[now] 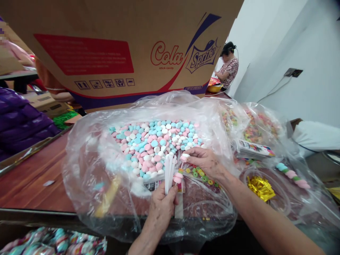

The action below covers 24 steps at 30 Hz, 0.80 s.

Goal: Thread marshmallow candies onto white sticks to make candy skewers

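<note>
My left hand is closed around a bundle of white sticks that point upward. A pink candy sits by the same hand's thumb, seemingly on one of the sticks. Just to the right, my right hand pinches a pale pink and white candy between thumb and fingers, near the sticks' tips. Behind both hands, a heap of blue, pink and white marshmallow-like candies lies in a large clear plastic bag. Coloured ring candies lie in a row under my right hand.
A large cardboard box stands behind the bag. At right are bags of ring candies, printed cards, gold ties and a finished candy stick. Wrapped candies fill a container at lower left. Another person sits farther back.
</note>
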### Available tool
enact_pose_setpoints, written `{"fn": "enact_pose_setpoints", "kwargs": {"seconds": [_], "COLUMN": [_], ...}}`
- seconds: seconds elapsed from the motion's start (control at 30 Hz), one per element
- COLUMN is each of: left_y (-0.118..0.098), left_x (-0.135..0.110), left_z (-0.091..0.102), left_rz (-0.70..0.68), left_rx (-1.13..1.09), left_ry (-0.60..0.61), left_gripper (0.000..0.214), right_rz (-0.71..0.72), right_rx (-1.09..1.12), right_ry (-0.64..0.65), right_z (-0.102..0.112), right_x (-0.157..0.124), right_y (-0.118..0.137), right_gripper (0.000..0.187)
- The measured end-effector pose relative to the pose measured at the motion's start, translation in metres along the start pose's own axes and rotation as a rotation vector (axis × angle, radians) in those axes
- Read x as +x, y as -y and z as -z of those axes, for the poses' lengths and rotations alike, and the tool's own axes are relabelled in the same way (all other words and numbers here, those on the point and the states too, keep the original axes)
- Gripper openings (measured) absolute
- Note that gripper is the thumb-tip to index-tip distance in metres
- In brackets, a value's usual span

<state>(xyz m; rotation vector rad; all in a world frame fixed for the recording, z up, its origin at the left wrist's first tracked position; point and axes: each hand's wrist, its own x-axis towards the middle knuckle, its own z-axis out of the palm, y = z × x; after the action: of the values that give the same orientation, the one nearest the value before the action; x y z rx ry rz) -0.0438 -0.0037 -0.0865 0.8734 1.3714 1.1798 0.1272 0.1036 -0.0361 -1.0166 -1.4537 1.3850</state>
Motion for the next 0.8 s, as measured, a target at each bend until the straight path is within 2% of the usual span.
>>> {"fn": "enact_pose_setpoints", "kwargs": {"seconds": [0.13, 0.27, 0.47, 0.57, 0.7, 0.8], "left_y": [0.000, -0.001, 0.000, 0.002, 0.004, 0.005], "left_x": [0.000, 0.000, -0.001, -0.001, 0.000, 0.002], "left_z": [0.000, 0.000, 0.001, 0.002, 0.002, 0.001], "left_rz": [-0.003, -0.008, -0.017, -0.025, -0.038, -0.019], "left_rx": [-0.008, 0.013, 0.021, 0.024, 0.000, -0.030], "left_ry": [0.002, -0.023, -0.044, -0.045, -0.062, -0.087], "left_gripper": [0.028, 0.032, 0.034, 0.032, 0.028, 0.026], "right_rz": [0.026, 0.075, 0.125, 0.199, 0.328, 0.348], "right_rx": [-0.186, -0.247, -0.349, -0.407, -0.471, -0.516], "right_ry": [0.048, 0.081, 0.019, -0.016, -0.007, 0.029], "right_z": [0.003, 0.003, -0.007, -0.013, -0.019, -0.026], "right_x": [0.000, 0.000, -0.011, -0.019, -0.026, -0.032], "right_y": [0.010, 0.009, 0.000, -0.001, -0.004, -0.011], "right_gripper": [0.019, 0.022, 0.028, 0.031, 0.035, 0.038]}}
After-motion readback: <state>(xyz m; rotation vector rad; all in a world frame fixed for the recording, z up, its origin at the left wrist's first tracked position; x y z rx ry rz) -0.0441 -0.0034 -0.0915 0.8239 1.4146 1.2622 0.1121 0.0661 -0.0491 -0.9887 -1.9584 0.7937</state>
